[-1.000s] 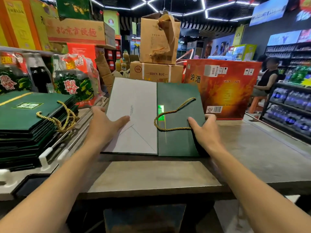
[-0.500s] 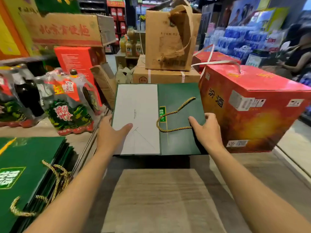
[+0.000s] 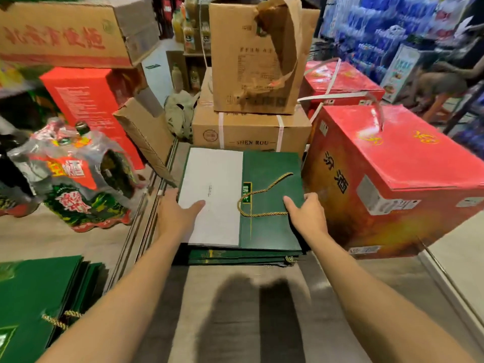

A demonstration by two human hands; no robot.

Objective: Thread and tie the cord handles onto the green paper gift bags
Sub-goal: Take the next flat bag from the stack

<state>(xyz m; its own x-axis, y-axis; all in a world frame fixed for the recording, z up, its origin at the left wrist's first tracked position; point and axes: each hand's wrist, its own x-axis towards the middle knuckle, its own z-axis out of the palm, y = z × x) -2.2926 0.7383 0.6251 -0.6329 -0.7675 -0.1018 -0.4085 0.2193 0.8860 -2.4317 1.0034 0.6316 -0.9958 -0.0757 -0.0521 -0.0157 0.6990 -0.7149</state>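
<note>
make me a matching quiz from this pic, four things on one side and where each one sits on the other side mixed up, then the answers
Things:
1. gold cord handle
2. big red box
3. shrink-wrapped bottle pack
4. SHEN ROU carton

Places:
A. left of the gift bag, beyond the left hand
B. just behind the gift bag, with an opened carton on top
C. lying on the gift bag's green face
D. right of the gift bag, beside the right hand

Pairs: 1-C, 2-D, 3-A, 4-B
</note>
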